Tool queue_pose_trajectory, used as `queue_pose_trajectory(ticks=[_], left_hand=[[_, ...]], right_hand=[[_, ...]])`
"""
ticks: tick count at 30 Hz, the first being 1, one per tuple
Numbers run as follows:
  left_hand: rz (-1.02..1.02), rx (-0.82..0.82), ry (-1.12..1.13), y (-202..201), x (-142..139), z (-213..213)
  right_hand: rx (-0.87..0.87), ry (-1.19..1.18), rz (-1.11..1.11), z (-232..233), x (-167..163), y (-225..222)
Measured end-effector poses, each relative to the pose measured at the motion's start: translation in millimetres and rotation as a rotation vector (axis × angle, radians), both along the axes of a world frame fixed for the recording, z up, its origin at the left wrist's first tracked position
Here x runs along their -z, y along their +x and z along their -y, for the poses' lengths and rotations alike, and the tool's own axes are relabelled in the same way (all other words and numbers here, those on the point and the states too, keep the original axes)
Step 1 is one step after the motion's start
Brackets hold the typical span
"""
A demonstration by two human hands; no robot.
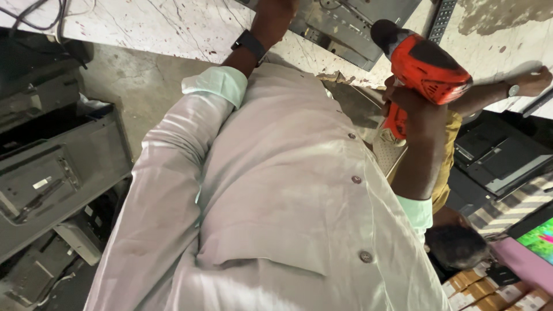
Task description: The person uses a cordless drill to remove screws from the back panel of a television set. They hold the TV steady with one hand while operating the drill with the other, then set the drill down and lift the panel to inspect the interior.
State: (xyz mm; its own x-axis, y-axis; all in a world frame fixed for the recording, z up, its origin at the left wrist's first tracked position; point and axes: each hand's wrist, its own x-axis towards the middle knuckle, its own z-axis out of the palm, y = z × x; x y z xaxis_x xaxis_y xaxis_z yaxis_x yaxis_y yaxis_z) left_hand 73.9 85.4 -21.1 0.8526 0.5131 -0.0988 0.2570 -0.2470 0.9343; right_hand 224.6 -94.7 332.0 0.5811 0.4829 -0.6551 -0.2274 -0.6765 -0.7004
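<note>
At two o'clock in the view, the right hand [410,106] is gripping the handle of an orange-and-black power drill [423,66], fingers wrapped tight around it. The left hand [275,8] is reaching toward twelve o'clock, resting at a dark flat panel [345,26] on the marbled tabletop [173,29]; its fingers are out of sight. A co-worker's hand [533,80] is lying at three o'clock.

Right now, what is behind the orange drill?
Behind the orange drill, held in the right hand, lie a stained pale surface and another person's forearm with a wristwatch. The drill covers where that forearm leads.
</note>
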Motion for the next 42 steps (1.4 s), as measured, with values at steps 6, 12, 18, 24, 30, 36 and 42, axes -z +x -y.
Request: queue_pose_trajectory(ticks=[6, 12, 18, 24, 30, 36, 42], left_hand=[[0.074, -0.174, -0.352, 0.3, -4.6, 2.4], [-0.017, -0.093, -0.402, 0.1, 3.7, 5.9], [-0.072, -0.313, -0.623, -3.4, -8.5, 6.0], [0.026, -0.062, -0.170, -1.9, -1.7, 1.7], [0.015, 0.022, -0.108, 0.7, 3.6, 0.6], [-0.004, 0.008, -0.080, -0.1, 0.0, 0.3], [-0.035, 0.086, 0.297, 1.6, -3.5, -1.1]], right_hand=[[0.000, -0.002, -0.009, -5.8, -6.1, -3.6], [0.008, 0.010, -0.015, -2.6, -5.5, -3.3], [0.010, 0.044, -0.042, 1.5, -0.8, -2.7], [0.023, 0.076, -0.022, 5.1, 1.3, -6.2], [0.045, 0.066, -0.029, 5.4, 2.3, -9.2], [0.037, 0.039, 0.005, 9.0, 4.5, -14.0], [-0.203, -0.047, 0.166, 9.3, 3.3, 10.3]])
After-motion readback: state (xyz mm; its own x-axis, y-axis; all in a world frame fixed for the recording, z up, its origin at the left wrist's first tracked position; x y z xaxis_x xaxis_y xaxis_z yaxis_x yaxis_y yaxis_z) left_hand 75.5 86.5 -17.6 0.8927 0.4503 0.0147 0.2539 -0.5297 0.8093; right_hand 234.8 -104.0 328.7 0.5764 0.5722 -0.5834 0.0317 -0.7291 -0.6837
